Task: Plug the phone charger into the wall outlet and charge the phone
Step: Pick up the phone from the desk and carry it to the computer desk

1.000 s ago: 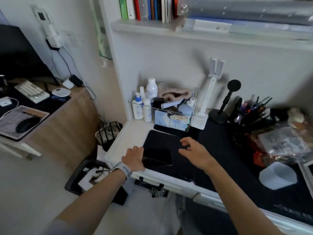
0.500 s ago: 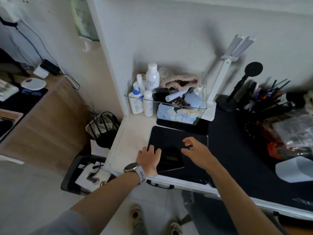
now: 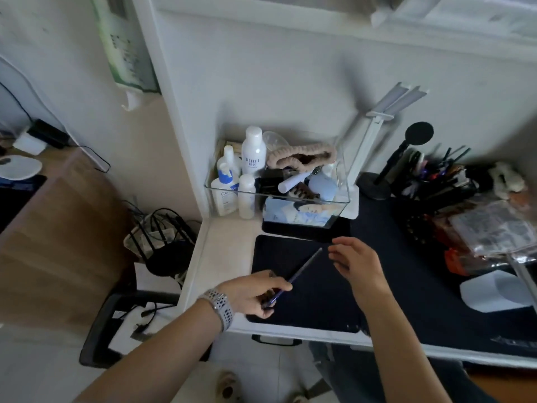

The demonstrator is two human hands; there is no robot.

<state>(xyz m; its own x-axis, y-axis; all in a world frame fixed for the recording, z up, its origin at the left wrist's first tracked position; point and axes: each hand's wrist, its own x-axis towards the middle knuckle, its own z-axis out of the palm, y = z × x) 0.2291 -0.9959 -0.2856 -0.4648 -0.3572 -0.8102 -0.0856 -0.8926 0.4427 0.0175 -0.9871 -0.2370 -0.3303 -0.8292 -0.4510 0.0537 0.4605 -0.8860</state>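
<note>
My left hand [image 3: 252, 292] grips the lower end of the dark phone [image 3: 302, 271], which is lifted off the black desk mat [image 3: 313, 303] and turned so only its thin edge shows, slanting up to the right. My right hand [image 3: 356, 263] hovers just right of the phone's upper end with fingers apart, not touching it. A black charger block [image 3: 48, 138] with its cable lies on the wooden desk at the far left. The wall outlet is out of view.
A clear box [image 3: 279, 196] of bottles and toiletries stands behind the mat. A white lamp [image 3: 374, 141], a black stand [image 3: 398, 158] and a pen holder [image 3: 436, 175] crowd the back right. A wire basket [image 3: 162, 237] sits on the floor between the desks.
My left hand has picked the phone up off the mat and tilted it on edge. My right hand lifted off the mat. The camera tilted down, so the wall outlet left the view.
</note>
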